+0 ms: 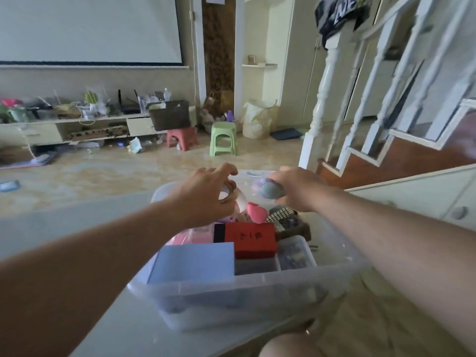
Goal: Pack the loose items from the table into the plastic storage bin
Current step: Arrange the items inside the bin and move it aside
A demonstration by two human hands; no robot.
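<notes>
A clear plastic storage bin [257, 292] stands on the white table [64, 222], its near end at the table's front edge. Inside lie a blue box [193, 264], a red box [255, 240], a pink egg-shaped sponge [255, 212], a checked item [280, 216] and a clear case [296, 253]. My left hand [206, 191] is over the bin's far left part, closed on a roll of tape [228, 193]. My right hand [296, 189] hovers over the far right part, gripping a grey-green sponge ball [270, 190] in a clear wrapper with something purple beside it.
A stair railing [373, 99] and steps rise at the right. A white cabinet [425, 197] stands right of the bin. Across the tiled floor are a green stool [223, 137], a red stool [181, 137] and a cluttered low TV bench [77, 124].
</notes>
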